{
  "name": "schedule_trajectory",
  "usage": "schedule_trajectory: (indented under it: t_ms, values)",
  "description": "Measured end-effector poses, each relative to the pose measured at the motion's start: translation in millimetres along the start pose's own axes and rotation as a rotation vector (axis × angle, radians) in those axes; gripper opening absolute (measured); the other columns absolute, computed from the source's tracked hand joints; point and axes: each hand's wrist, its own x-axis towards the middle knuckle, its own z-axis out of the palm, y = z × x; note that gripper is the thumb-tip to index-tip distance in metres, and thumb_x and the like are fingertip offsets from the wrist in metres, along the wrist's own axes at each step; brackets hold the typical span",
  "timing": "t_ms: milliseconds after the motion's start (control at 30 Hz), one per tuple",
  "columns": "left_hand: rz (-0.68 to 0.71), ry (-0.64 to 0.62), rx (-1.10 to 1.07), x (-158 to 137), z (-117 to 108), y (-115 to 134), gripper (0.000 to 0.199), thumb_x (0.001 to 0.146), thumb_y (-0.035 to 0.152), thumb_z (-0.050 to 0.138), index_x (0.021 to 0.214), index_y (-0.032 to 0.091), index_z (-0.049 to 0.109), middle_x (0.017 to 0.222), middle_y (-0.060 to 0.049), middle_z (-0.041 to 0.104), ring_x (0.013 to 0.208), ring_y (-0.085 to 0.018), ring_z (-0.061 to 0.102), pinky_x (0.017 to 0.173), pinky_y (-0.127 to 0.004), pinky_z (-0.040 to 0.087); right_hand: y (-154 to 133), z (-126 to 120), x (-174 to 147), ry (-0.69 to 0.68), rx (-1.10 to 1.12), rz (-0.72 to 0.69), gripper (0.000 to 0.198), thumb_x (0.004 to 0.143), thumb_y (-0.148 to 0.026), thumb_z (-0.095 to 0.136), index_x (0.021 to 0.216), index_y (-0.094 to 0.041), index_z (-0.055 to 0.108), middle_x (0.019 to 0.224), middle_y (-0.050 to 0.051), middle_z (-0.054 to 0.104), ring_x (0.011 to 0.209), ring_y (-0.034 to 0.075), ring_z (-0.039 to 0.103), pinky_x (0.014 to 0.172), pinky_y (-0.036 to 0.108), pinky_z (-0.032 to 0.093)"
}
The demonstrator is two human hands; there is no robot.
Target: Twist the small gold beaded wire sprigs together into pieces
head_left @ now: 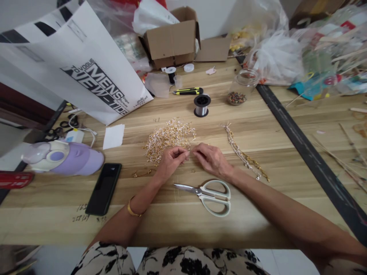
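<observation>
Just in front of a pile of small gold and clear beads [166, 138], my two hands meet with fingertips almost touching. My left hand [172, 159] is closed in a pinch at the pile's near right edge; whatever sits in it is too small to name. Pinched as well, my right hand [210, 158] faces it from the right, its fingertips partly hidden. Scissors [213, 195] with pale handles lie below the hands, blades pointing left. Gold and silver chains [243, 154] stretch across the table right of my right hand. A thin gold-coloured strand [143, 173] lies left of my left wrist.
Behind the beads stand a wire spool [202, 106], a yellow-black utility knife [188, 91] and a clear jar [243, 86]. At left are a phone [103, 189], a purple bottle [64, 157] and a white paper bag [94, 61]. A cardboard box [173, 40] and plastic bags [276, 57] line the back.
</observation>
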Motion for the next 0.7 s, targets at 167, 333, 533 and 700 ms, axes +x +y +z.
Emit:
schedule_trajectory:
  t_ms: [167, 333, 533, 700]
  values:
    - [0.004, -0.032, 0.015, 1.3, -1.3, -3.5, 0.017, 0.076, 0.03, 0.066, 0.072, 0.013, 0.064, 0.063, 0.001, 0.061, 0.055, -0.008, 0.051, 0.055, -0.02, 0.042, -5.1, -3.9, 2.9, -0.007, 0.128, 0.194, 0.009, 0.087, -0.019, 0.048, 0.081, -0.016, 0.055, 0.059, -0.003, 0.045, 0.052, 0.01, 0.04, 0.053, 0.023, 0.033]
    - [0.011, -0.037, 0.039, 1.8, -1.2, -6.1, 0.018, 0.076, 0.031, 0.065, 0.071, 0.014, 0.063, 0.063, 0.001, 0.06, 0.055, -0.009, 0.05, 0.055, -0.02, 0.041, -3.9, -6.9, 7.0, -0.029, 0.31, 0.374, 0.015, 0.085, -0.029, 0.053, 0.082, -0.015, 0.057, 0.055, -0.007, 0.031, 0.049, 0.009, 0.03, 0.048, 0.023, 0.025]
    - [0.034, -0.033, 0.047, 1.7, -0.6, -5.5, 0.018, 0.077, 0.031, 0.064, 0.07, 0.014, 0.064, 0.062, 0.0, 0.06, 0.054, -0.009, 0.049, 0.054, -0.02, 0.04, 0.2, -6.7, 9.0, -0.028, 0.412, 0.43, 0.029, 0.082, -0.036, 0.059, 0.098, -0.012, 0.06, 0.056, -0.008, 0.029, 0.05, 0.008, 0.029, 0.049, 0.023, 0.024]
    - [0.037, -0.033, 0.038, 1.7, -0.1, -5.9, 0.017, 0.077, 0.03, 0.064, 0.071, 0.014, 0.064, 0.063, 0.0, 0.06, 0.054, -0.008, 0.049, 0.054, -0.021, 0.04, 1.6, -5.6, 8.8, -0.019, 0.397, 0.416, 0.031, 0.082, -0.035, 0.06, 0.103, -0.012, 0.06, 0.057, -0.008, 0.03, 0.05, 0.008, 0.029, 0.05, 0.023, 0.025]
